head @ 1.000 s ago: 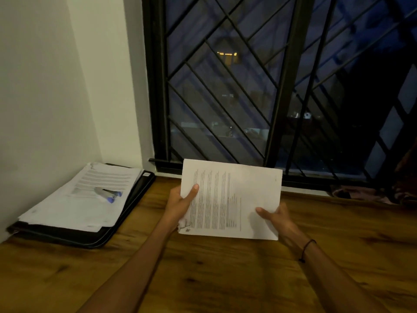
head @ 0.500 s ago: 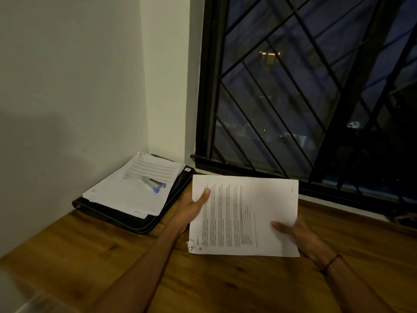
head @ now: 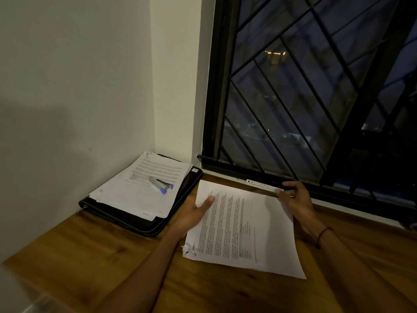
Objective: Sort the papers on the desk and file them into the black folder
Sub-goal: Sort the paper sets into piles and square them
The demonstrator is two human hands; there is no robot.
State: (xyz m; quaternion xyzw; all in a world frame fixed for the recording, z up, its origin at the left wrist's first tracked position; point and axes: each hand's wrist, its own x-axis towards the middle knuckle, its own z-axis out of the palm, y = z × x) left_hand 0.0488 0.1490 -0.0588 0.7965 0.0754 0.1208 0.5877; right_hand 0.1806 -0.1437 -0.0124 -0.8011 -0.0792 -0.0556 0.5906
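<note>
A stapled bundle of printed papers (head: 243, 229) lies tilted over the wooden desk (head: 94, 249), its torn stapled corner nearest me. My left hand (head: 194, 213) grips its left edge, thumb on top and fingers underneath. My right hand (head: 295, 199) pinches the far edge of a sheet (head: 262, 184) that is lifted and seen almost edge-on by the window sill. The black folder (head: 140, 224) lies shut in the desk's far left corner. On it rests a stack of papers (head: 135, 195).
A silver stapler with blue ends (head: 161, 184) lies on top of the stack on the folder. White walls close the left side. A dark window with a black metal grille (head: 293, 109) runs along the back of the desk.
The view has swung left and down. The papers have dropped closer to the desk, and my right hand has gone from the bundle's near right edge to its far edge, lifting a sheet.
</note>
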